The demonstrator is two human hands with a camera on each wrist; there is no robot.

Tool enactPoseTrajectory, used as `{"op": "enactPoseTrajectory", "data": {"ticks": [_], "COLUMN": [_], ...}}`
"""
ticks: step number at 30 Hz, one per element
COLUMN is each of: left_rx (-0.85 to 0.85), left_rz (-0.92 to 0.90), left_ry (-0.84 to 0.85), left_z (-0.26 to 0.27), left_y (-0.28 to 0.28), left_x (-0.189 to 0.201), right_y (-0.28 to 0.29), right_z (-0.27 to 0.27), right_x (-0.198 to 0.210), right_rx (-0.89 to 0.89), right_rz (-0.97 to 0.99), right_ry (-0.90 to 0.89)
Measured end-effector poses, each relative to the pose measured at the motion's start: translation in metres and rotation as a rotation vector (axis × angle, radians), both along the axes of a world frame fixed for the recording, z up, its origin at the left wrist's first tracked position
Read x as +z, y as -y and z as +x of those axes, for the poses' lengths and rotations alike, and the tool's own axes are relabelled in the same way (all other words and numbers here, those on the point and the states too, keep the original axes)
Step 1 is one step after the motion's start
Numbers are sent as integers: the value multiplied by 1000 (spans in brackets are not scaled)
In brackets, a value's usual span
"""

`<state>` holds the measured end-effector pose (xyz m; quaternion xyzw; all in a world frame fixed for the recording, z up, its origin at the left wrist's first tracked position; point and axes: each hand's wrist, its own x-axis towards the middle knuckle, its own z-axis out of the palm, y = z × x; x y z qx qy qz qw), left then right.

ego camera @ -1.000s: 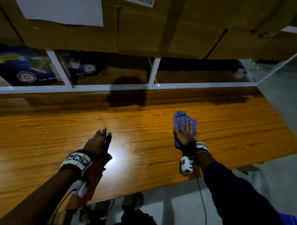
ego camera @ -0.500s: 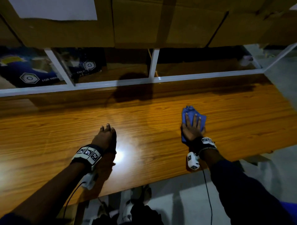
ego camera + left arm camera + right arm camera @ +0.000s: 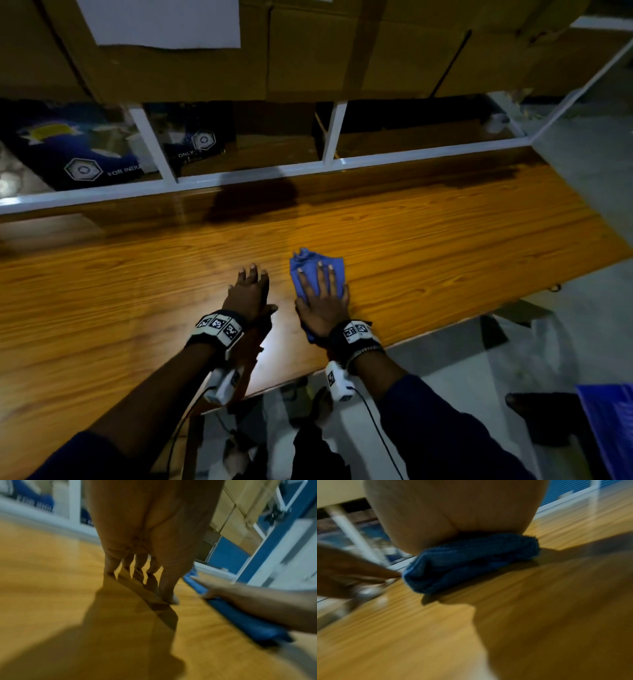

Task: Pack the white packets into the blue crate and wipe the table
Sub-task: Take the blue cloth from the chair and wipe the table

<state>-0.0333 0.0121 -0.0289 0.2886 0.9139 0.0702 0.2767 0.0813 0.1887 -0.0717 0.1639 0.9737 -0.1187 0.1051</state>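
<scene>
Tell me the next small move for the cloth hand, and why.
Probably sweep the cloth back rightward: the right hand presses it flat on the table, close beside the left hand, which blocks further leftward travel.

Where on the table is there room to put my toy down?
Bare wood table lies left of the left hand, and more lies right of the blue cloth, out to the table's end. The middle is crowded: the right hand presses the cloth beside the left.

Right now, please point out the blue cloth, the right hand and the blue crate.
blue cloth (image 3: 303, 265): head view, its far part ahead of the fingertips.
right hand (image 3: 322, 305): head view, back of the hand.
blue crate (image 3: 613, 421): head view, its visible corner at the lower right edge.
</scene>
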Motion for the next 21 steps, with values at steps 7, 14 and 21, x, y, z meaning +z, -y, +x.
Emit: {"op": "enactPoseTrajectory", "data": {"ticks": [7,14,21], "left_rx": [-81,-34,7], "left_rz": [-84,-96,-114], "left_ry": [112,100,103], "left_z": [18,21,22], "left_y": [13,6,3], "left_x": [8,15,15], "right_y": [5,-70,-201], "right_z": [3,9,28], "right_x": [2,8,5], "right_rx": [63,34,-188], "right_rz": [-19,-7,-23], "right_ry": [40,50,29]}}
